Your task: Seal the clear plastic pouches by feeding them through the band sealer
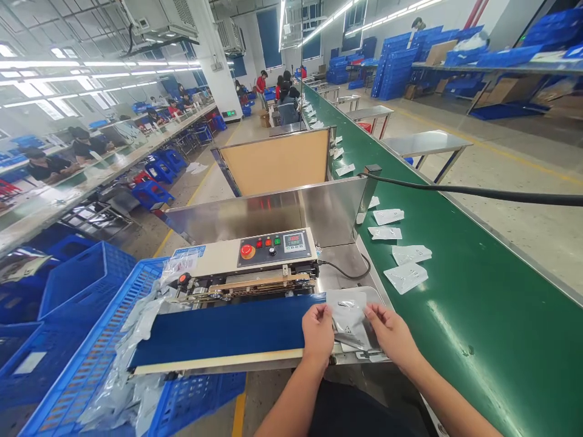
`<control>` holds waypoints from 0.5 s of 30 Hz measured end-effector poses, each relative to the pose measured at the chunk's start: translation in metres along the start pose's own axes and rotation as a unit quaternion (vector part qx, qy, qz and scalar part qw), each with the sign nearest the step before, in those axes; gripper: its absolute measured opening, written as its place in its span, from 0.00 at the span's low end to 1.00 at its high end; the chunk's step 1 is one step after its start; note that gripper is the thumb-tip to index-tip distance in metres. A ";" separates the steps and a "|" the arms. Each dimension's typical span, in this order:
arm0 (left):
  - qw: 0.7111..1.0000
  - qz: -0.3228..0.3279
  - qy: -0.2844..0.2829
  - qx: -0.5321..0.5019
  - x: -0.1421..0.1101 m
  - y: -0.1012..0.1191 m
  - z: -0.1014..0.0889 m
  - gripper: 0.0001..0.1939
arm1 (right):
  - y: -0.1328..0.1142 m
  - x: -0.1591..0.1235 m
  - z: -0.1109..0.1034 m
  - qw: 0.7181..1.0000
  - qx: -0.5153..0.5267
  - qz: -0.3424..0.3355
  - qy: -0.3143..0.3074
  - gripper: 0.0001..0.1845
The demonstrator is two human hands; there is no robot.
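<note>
Between my two hands is a silvery-white plastic pouch (350,309) with small dark print. My left hand (318,332) pinches its left edge, near the right end of the blue belt (228,331) of a band sealing machine (209,267). On the opposite side, my right hand (390,332) grips the pouch's right edge between thumb and fingers. Part of another pouch or sheet lies beneath it on the metal table, mostly covered. Several similar pouches (406,277) rest on the green conveyor (460,309) to the right.
Blue crates (86,273) stand at the left; one holds a heap of pouches (132,358) by the belt's end. A metal partition (273,206) rises behind the sealer. A black cable (478,193) crosses over the conveyor. Other people (262,85) sit and stand farther back.
</note>
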State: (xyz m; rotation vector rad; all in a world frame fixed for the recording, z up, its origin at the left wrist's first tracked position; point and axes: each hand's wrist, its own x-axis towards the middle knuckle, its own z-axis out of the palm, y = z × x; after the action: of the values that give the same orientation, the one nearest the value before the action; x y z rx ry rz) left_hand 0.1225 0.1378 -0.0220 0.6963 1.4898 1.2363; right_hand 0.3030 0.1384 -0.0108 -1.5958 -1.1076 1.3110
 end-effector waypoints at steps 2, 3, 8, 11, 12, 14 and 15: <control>1.000 -0.007 0.028 0.010 0.012 -0.001 0.002 0.22 | 0.002 0.012 0.002 0.999 -0.031 0.001 0.023 0.32; 0.999 -0.019 0.039 0.010 0.018 -0.002 0.003 0.20 | 0.002 0.019 0.004 0.999 -0.038 0.006 0.026 0.31; 0.995 -0.057 0.085 -0.014 0.043 -0.001 -0.001 0.20 | -0.011 0.049 0.023 0.999 -0.037 0.031 0.011 0.26; 0.993 -0.048 0.103 -0.037 0.050 0.005 -0.015 0.22 | -0.022 0.060 0.042 0.999 -0.028 0.041 -0.016 0.23; 0.992 -0.046 0.109 -0.043 0.052 0.006 -0.020 0.24 | -0.024 0.062 0.049 0.998 -0.027 0.042 -0.024 0.22; 0.990 -0.043 0.123 -0.051 0.053 0.010 -0.034 0.26 | -0.028 0.065 0.065 0.998 -0.029 0.041 -0.042 0.21; 0.989 -0.040 0.130 -0.053 0.053 0.012 -0.042 0.27 | -0.029 0.065 0.072 0.997 -0.029 0.040 -0.052 0.20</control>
State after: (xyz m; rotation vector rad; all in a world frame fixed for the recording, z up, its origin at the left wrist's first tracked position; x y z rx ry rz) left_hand 0.0651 0.1741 -0.0310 0.4124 1.6325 1.3730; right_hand 0.2336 0.2120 -0.0157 -1.6442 -1.1642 1.4392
